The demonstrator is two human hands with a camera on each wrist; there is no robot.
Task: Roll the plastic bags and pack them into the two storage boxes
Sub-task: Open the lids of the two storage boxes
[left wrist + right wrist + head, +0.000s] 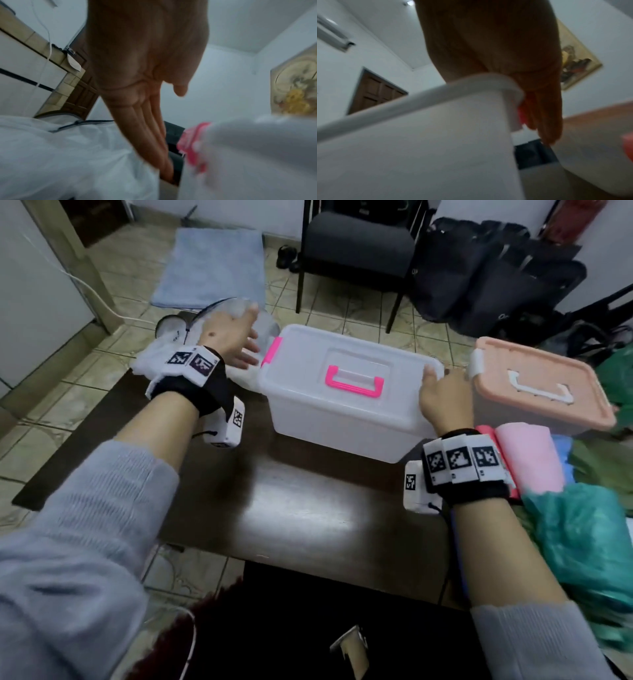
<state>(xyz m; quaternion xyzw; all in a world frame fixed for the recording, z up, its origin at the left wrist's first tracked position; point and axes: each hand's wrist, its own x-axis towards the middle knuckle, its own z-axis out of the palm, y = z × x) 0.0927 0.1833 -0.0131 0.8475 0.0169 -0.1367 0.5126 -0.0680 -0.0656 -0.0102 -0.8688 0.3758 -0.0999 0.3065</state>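
A white translucent storage box [342,412] with a pink handle stands lid-on in the middle of the dark table [274,508]. A peach storage box [541,392] with a white handle stands lidded to its right. My left hand [251,344] hovers with straight fingers just beside the white box's left pink latch [272,350], above crumpled white plastic bags [154,361]. My right hand [442,392] is at the box's right end, thumb on the lid corner and straight fingers [544,121] down between the two boxes. A pink rolled bag [527,457] and a teal bag [582,542] lie at right.
Beyond the table stand a black chair [356,244], a blue mat [212,265] on the tiled floor and black bags [496,275]. More green bags [616,378] lie at the far right. The table's near edge is close to my body.
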